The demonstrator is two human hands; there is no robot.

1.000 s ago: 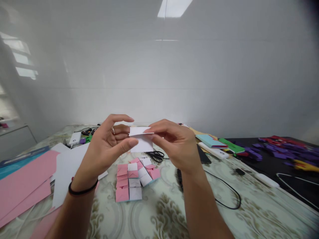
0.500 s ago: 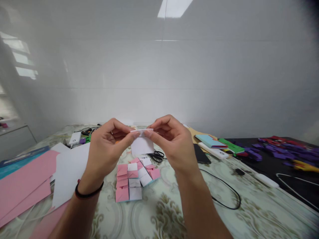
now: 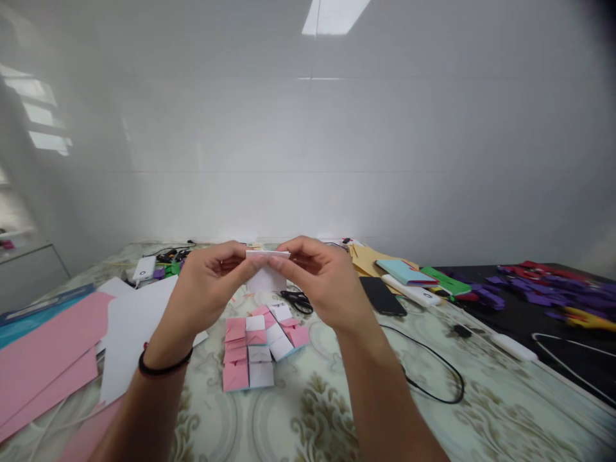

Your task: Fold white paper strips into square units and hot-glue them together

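Note:
A small white piece of paper [image 3: 267, 280], its top edge folded over, is held up above the table between both hands. My left hand [image 3: 214, 276] pinches the fold from the left, thumb in front and fingers behind. From the right, my right hand [image 3: 315, 273] grips the same fold, its thumb nearly meeting the left one. Below the hands lie several folded pink and white paper pieces [image 3: 260, 374], grouped close together. Black-handled scissors [image 3: 298, 301] rest just beyond them, partly hidden by my right hand.
Pink sheets [image 3: 52, 333] and white sheets [image 3: 137, 321] lie at left. On the right are a black phone [image 3: 382, 296], a white power bank [image 3: 412, 292], a blue pad [image 3: 405, 272] and a black cable [image 3: 447, 366]. Purple pieces [image 3: 553, 292] cover a dark surface at far right.
Both hands have shifted slightly left with the white paper, and the fingers lie lower and flatter along the fold. Less of the paper hangs below the thumbs.

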